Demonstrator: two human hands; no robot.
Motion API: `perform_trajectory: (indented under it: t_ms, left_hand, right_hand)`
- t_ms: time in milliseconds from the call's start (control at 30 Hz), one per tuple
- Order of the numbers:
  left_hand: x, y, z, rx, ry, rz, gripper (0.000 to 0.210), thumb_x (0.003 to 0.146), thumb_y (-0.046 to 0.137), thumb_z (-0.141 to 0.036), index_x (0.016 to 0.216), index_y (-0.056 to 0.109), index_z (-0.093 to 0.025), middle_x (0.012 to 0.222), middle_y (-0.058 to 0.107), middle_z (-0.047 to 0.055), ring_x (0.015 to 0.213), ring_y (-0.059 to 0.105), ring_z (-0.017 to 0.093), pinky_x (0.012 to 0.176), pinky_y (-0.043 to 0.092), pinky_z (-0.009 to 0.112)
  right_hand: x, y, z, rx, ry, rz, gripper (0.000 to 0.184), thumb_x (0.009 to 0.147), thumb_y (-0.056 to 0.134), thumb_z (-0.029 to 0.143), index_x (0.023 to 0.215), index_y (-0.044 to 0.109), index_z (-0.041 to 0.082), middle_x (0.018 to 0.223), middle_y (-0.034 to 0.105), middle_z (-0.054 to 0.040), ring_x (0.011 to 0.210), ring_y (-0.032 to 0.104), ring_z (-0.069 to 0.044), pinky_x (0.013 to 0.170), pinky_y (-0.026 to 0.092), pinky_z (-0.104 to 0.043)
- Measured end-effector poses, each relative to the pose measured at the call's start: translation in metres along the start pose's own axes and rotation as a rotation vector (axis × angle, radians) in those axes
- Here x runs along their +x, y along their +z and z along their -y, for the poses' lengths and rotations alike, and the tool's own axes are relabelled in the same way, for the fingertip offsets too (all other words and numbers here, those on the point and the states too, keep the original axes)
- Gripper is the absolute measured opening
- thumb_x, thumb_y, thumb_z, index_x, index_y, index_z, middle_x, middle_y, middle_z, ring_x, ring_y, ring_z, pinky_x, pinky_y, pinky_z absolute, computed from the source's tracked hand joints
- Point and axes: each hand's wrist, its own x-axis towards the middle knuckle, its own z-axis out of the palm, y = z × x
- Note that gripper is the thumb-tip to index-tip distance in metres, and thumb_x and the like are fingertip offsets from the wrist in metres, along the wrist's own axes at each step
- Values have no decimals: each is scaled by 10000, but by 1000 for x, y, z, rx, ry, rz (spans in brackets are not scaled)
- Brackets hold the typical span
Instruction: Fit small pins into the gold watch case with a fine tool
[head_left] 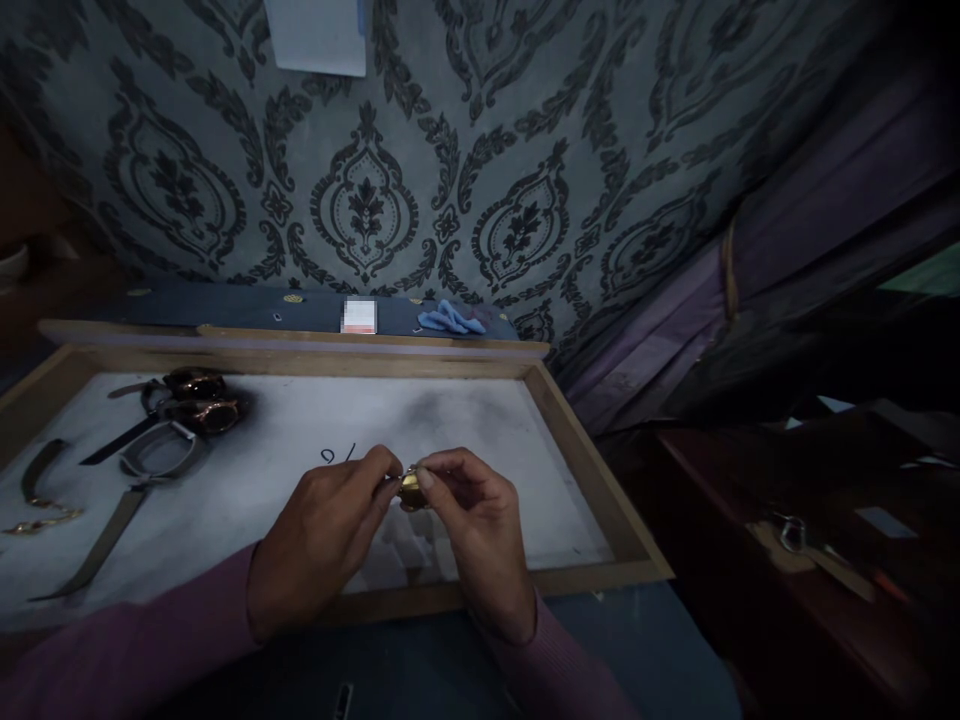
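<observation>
A small gold watch (412, 491) is held up over the white-bottomed wooden tray (480, 590), its details too small to make out. My right hand (484, 535) pinches it between thumb and fingers from the right. On its left edge, the fingertips of my left hand (322, 535) are closed in a pinch; whether they also hold some tiny part is hidden. Left of my hands lie dark watches (214, 412) in a heap, a grey watch strap (161, 452) with a long tail, and another strap (43, 470) by a gold chain-like piece (45, 521).
Behind the tray, a small white-and-red box (359, 316) and a crumpled blue cloth (451, 318) rest on the blue surface. Two thin black pieces (328, 455) lie in the tray. To the right stands a dark red table (720, 480) with small items, beside a purple curtain (652, 330).
</observation>
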Motion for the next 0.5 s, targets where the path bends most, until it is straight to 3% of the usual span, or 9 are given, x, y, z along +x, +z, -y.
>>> perform_trajectory:
  t_ms: [167,300,400,500]
  left_hand:
    - [-1,1,0,-29,-20,18,177,981,354,-240,875,488,-191,687,581,-18,581,533,129,554,372,260]
    - [1,-2,-2,-136,-118,14,159,977,358,-256,893,478,-197,666,524,-42,560,476,111,549,348,248]
    - [6,-6,-3,-302,-245,1,146,960,405,-304,897,484,-198,689,515,-42,603,470,111,559,352,236]
    - [13,-9,-3,-548,-360,64,170,917,490,-350,880,508,-185,726,570,-21,680,525,125,599,387,231]
  right_hand:
    - [-1,0,-1,8,-8,6,64,810,690,221,760,670,187,658,664,27,602,623,-103,610,509,-214]
    - [-1,-1,-1,-8,-5,1,70,814,686,228,761,668,186,657,672,21,599,632,-112,617,515,-227]
    - [-1,-1,-1,-13,5,3,73,818,683,237,770,668,185,649,676,17,602,640,-122,626,519,-237]
    - [-1,-1,-1,-9,-3,3,75,818,683,240,769,666,186,653,677,16,607,642,-124,618,512,-235]
